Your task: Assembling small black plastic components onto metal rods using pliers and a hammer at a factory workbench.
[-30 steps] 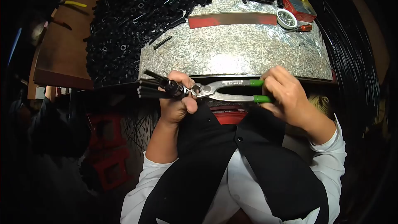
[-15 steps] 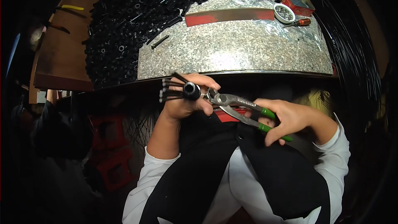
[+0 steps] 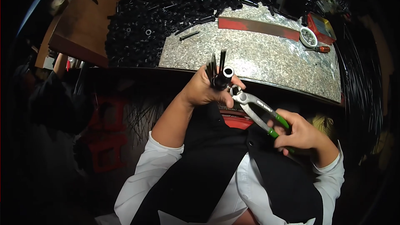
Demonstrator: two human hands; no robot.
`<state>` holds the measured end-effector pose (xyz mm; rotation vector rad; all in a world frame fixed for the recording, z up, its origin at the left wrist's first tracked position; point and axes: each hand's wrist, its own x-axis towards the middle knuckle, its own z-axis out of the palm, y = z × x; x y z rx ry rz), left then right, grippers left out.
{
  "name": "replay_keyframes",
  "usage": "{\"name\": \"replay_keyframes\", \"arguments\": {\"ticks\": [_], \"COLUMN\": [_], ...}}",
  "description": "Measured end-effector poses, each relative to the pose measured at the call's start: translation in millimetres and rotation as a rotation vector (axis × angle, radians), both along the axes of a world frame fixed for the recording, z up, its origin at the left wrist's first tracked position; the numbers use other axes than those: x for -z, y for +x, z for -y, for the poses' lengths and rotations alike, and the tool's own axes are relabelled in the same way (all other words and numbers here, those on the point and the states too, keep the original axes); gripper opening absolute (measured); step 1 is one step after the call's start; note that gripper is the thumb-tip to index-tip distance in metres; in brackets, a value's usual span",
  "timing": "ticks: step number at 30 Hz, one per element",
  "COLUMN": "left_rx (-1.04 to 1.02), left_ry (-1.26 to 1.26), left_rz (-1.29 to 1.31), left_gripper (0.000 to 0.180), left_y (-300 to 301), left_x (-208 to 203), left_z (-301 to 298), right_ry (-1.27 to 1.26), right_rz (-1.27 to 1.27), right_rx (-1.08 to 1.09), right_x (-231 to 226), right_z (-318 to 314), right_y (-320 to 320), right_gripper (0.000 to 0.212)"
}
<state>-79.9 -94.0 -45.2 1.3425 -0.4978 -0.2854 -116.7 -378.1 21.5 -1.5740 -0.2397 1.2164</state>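
My left hand (image 3: 199, 88) is closed around a black tubular part (image 3: 220, 81) with a pale ring at its open end. Several thin black rods (image 3: 213, 66) stick up beside it from the same grip. In my right hand (image 3: 301, 132) are end-cutting pincers (image 3: 252, 105) with grey metal jaws and green handles, gripped by the handles. The pincers' jaws lie right against the tubular part, near my left thumb. Whether they bite on something there is too small to tell.
A large heap of black parts (image 3: 137, 29) covers the speckled tabletop's left. A red-brown bar (image 3: 258, 29), a white bowl of small metal pieces (image 3: 308, 37), a red box (image 3: 321, 28) and a screwdriver (image 3: 321, 49) lie farther right. Beneath stand red stools (image 3: 109, 118).
The view has turned, so the table sits tilted. The tubular part and rods have swung from pointing left to pointing up and away. The pincers stay at the part, my right hand on their handles.
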Motion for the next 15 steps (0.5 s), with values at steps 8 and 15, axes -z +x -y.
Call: {"name": "replay_keyframes", "arguments": {"ticks": [8, 15], "left_rx": [-0.021, 0.067], "left_ry": [-0.070, 0.005], "left_rz": [-0.051, 0.063], "left_gripper": [0.069, 0.045], "left_y": [2, 7], "left_x": [-5, -4], "left_z": [-6, 3], "right_ry": [-0.129, 0.242], "right_rz": [1.150, -0.316], "right_rx": [-0.046, 0.022], "right_x": [17, 32], "right_z": [0, 16], "right_y": [10, 16], "right_gripper": [0.035, 0.024]}}
